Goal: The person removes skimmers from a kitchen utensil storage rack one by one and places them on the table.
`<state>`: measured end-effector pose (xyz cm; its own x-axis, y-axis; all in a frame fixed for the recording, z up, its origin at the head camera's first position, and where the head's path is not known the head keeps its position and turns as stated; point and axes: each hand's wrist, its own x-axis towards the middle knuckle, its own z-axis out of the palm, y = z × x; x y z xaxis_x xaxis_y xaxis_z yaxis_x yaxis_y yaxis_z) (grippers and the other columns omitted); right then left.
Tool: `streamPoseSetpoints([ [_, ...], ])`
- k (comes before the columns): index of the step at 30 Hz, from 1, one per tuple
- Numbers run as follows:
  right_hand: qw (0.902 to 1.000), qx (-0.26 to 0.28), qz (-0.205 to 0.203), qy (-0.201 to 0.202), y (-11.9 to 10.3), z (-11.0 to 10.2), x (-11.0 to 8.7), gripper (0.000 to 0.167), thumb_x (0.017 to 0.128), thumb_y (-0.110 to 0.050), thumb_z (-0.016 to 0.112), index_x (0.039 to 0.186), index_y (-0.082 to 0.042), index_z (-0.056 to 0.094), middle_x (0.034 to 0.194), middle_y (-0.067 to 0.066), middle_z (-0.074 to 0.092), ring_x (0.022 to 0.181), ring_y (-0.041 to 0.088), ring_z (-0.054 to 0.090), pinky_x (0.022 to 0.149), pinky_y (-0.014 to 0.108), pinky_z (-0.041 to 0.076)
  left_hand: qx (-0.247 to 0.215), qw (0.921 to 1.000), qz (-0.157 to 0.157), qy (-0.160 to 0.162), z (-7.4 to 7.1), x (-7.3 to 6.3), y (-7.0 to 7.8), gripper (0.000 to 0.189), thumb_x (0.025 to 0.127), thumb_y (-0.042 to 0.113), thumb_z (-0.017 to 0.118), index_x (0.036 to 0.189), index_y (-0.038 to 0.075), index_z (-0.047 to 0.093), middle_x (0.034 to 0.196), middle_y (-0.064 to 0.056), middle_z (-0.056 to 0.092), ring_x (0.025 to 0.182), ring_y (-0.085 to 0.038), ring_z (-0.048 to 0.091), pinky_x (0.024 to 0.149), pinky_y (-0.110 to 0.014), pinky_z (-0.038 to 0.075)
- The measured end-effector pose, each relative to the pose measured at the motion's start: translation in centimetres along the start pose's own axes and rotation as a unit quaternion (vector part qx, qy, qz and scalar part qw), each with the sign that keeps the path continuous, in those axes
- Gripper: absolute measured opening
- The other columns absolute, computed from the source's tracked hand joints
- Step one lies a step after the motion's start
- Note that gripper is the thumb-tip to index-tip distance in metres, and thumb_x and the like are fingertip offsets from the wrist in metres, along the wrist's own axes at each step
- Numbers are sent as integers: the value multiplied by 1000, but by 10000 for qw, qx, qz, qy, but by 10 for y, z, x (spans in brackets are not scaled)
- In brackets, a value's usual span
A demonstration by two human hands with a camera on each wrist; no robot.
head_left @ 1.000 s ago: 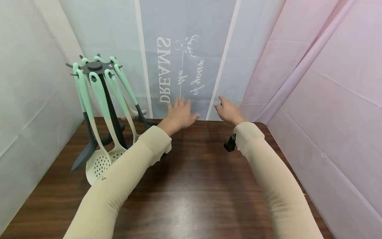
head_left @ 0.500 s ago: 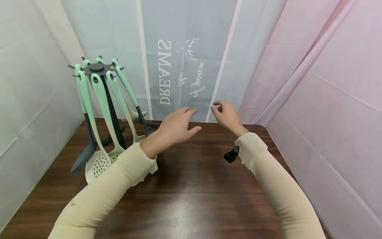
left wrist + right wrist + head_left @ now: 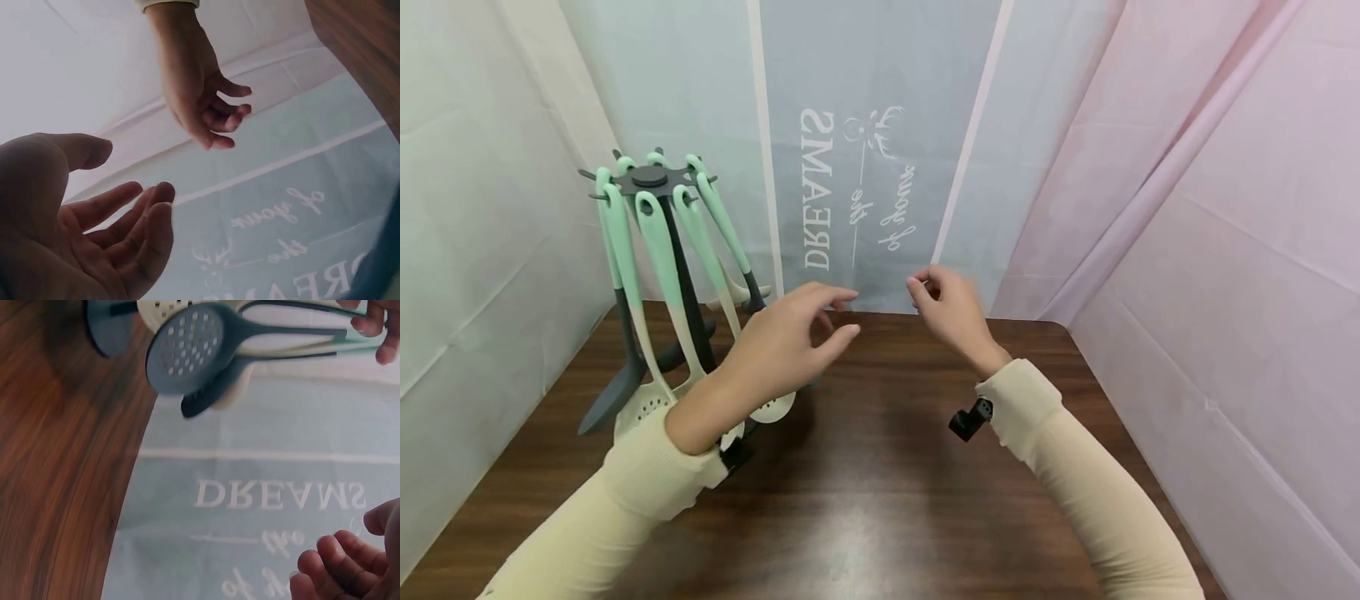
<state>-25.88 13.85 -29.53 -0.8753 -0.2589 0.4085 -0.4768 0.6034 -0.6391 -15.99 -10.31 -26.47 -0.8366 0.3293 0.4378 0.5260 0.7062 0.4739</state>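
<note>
My left hand [image 3: 778, 342] hovers just right of the utensil stand [image 3: 650, 176], its fingers loosely curved and thumb apart, holding nothing. In the head view it overlaps some of the hanging utensils. Farther right, my right hand [image 3: 952, 315] is held over the back of the table with loosely curled fingers and nothing in them. Mint-green handles [image 3: 658, 242] hang from the dark hooks. A cream slotted utensil [image 3: 643, 404] hangs at the stand's front. The right wrist view shows a dark grey perforated skimmer [image 3: 187, 349] among them.
The dark wood table [image 3: 880, 467] ends at a grey-blue cloth [image 3: 865, 50] with mirrored white lettering. Pale cloth walls [image 3: 1240, 333] close in both sides. A small black camera [image 3: 970, 419] sits at the right wrist.
My left hand has moved left and toward me, from near the back cloth to beside the stand, its spread fingers now curved. My right hand has drawn slightly nearer and left, fingers more curled.
</note>
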Motion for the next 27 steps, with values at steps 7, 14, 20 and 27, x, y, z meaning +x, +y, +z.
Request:
streamPoseSetpoints([
  [7, 9985, 319, -449, -26, -19, 13, -8, 18, 105, -19, 59, 104, -5, 70, 87, 11, 70, 73, 20, 63, 66, 37, 52, -254, 9969, 201, 717, -25, -31, -15, 38, 98, 18, 70, 134, 11, 64, 111, -2, 67, 85, -11, 64, 67, -33, 54],
  [14, 9962, 518, -653, -251, -31, 28, -14, 16, 105, -20, 59, 105, -8, 71, 90, 5, 69, 76, 16, 62, 73, 35, 54, -656, 9841, 335, 1618, -56, -46, -26, 32, 95, 5, 70, 127, 8, 69, 105, -3, 69, 76, -5, 61, 63, -14, 48],
  [20, 9935, 687, -658, -620, -40, 43, -20, 17, 105, -23, 58, 105, -11, 71, 89, -2, 69, 75, 12, 63, 70, 34, 53, -782, 9667, 429, 2398, -74, -53, -39, 23, 92, 0, 69, 115, 3, 75, 96, 3, 71, 73, 1, 61, 64, -10, 48],
  [27, 9900, 713, -732, -968, -56, 56, -25, 16, 106, -23, 58, 107, -14, 71, 88, -1, 68, 71, 13, 60, 64, 32, 50, -1895, 9093, 239, 3698, -106, -49, -57, 16, 94, -1, 62, 100, -12, 73, 85, 2, 73, 60, -6, 63, 52, -12, 47],
])
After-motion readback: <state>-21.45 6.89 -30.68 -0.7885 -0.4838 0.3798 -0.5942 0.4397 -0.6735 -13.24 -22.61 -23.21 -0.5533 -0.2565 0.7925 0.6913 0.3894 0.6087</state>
